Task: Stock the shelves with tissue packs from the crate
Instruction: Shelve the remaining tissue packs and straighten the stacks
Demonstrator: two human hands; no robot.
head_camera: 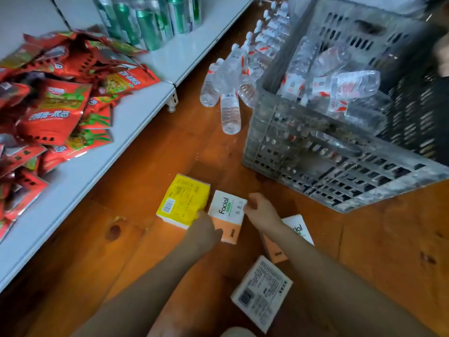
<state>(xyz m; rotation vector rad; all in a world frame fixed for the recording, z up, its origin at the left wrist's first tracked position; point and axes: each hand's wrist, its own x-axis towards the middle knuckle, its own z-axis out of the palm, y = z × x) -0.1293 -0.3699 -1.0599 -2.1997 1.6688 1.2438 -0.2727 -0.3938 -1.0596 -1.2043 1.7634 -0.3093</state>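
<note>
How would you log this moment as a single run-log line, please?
left hand: grips Facial pack | right hand: pinches its corner | pack: on floor, beside yellow pack

Tissue packs (228,206) flat beside crate (303,164)

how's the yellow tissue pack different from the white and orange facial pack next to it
The yellow tissue pack shows its barcode and fine print; the white-and-orange Facial pack shows its brand name. The yellow tissue pack looks wider than the Facial pack. The right hand pinches the Facial pack's corner; the left hand sits where the two packs meet, grip unclear. Both are rectangular wrapped packs, side by side.
</note>
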